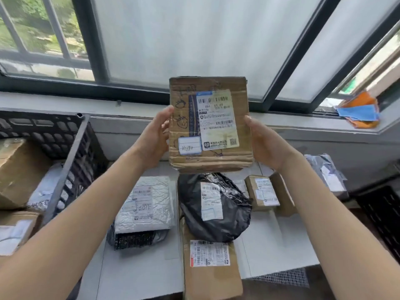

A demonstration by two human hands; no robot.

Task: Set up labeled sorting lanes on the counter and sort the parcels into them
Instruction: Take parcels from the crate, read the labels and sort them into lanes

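A: Panel, head view. We hold a flat brown cardboard parcel with a white shipping label (210, 123) upright in the air before the window, label toward us. How far along are we?

B: Partway, we judge. On the pale counter (279, 241) below lie sorted items in what look like rows: a silver bubble-wrap mailer (145, 202) at left, a black plastic-wrapped bundle (214, 204) resting on the far end of a long brown cardboard box (211, 267) in the middle, and a small brown carton (263, 192) at right. Lane labels we cannot make out (they may be hidden or too small).

A: And what remains?

B: The black plastic crate (62, 148) at left holds more boxes and mailers, so sorting is not finished, and this parcel is not yet placed.

A: The grip?

B: Our left hand (154, 135) presses its open palm and fingers against the parcel's left edge; our right hand (265, 141) does the same on the right edge. Neither hand curls round it: the parcel is clamped between them, centred, its lower edge above the black bundle and clear of it.
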